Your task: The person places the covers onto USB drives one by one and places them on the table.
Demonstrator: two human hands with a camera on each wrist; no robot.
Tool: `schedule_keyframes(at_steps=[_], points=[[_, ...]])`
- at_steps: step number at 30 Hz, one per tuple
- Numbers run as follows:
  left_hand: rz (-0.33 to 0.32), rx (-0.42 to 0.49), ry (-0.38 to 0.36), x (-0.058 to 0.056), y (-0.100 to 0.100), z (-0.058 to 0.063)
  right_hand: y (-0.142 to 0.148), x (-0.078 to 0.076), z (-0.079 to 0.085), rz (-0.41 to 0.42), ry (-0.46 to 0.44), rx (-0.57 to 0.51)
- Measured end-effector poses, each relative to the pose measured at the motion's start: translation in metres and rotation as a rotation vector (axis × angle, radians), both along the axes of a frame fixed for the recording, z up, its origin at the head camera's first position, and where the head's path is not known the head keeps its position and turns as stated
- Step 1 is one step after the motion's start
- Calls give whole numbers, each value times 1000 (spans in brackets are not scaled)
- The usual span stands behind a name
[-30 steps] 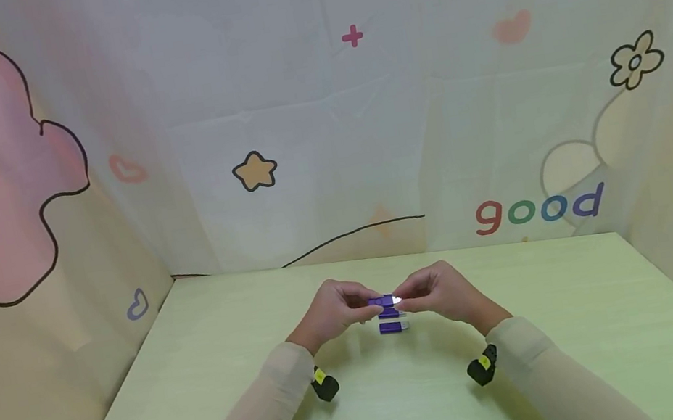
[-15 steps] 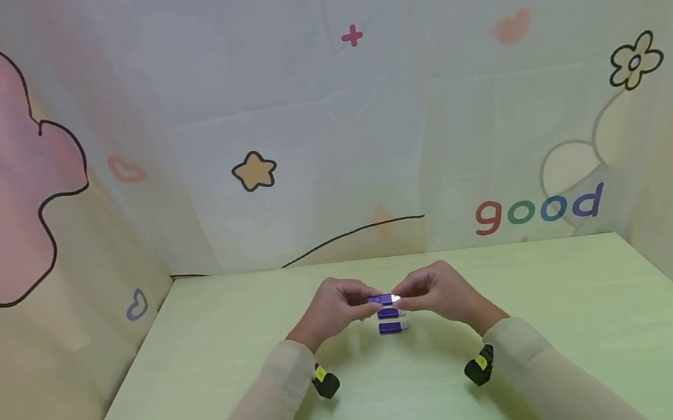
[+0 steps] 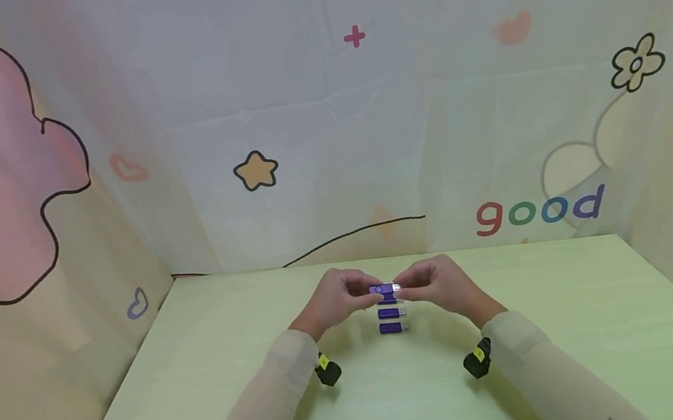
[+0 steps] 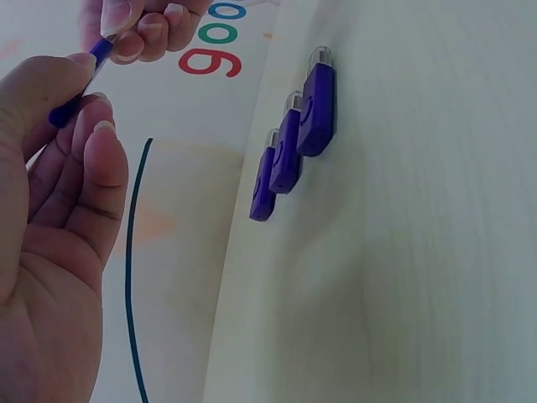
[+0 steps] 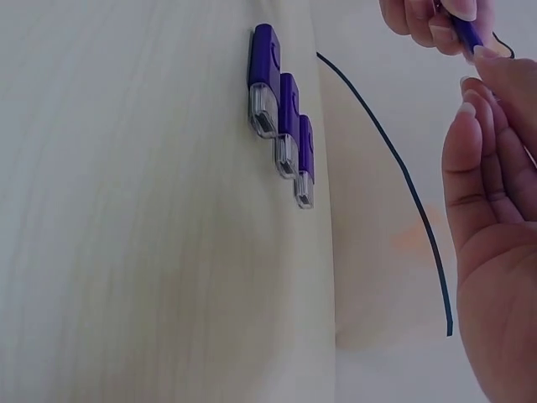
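Observation:
Both hands pinch one purple USB flash drive [image 3: 381, 289] above the table. My left hand [image 3: 336, 301] has thumb and fingertips on its purple end, and my right hand [image 3: 445, 285] meets it at the clear-capped end. In the left wrist view the raised drive [image 4: 101, 52] is seen edge-on, partly hidden by fingers. Three matching drives with clear caps lie parallel on the table: a near one [image 3: 391, 327], a middle one [image 3: 389, 313] and a far one [image 3: 387, 301], which the hands partly overlap in the head view. All their caps point right.
The pale wooden table [image 3: 400, 405] runs back to a hanging cloth [image 3: 320, 190] printed with cartoon shapes and the word "good". More cloth closes in the left and right sides. A small black camera is worn at each wrist, the left one [image 3: 328, 370] and the right one [image 3: 478, 359].
Both hands have moved up and slightly away from the body with the held USB flash drive. The far drive on the table now shows beneath it; the near and middle drives stayed put.

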State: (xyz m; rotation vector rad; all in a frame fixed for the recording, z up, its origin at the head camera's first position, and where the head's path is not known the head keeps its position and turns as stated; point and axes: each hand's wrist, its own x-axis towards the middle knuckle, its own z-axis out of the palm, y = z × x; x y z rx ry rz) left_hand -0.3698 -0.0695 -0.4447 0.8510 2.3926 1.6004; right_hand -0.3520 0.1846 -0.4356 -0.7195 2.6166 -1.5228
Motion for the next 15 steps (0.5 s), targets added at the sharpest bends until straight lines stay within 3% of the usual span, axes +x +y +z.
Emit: schedule_keyframes(at_steps=[7,15], points=[[50,-23,33,-12,2,4,2,-12,1,-64,-32,-4],[102,-89,-8,-28,6,8,2,-24,0,-133,-44,54]])
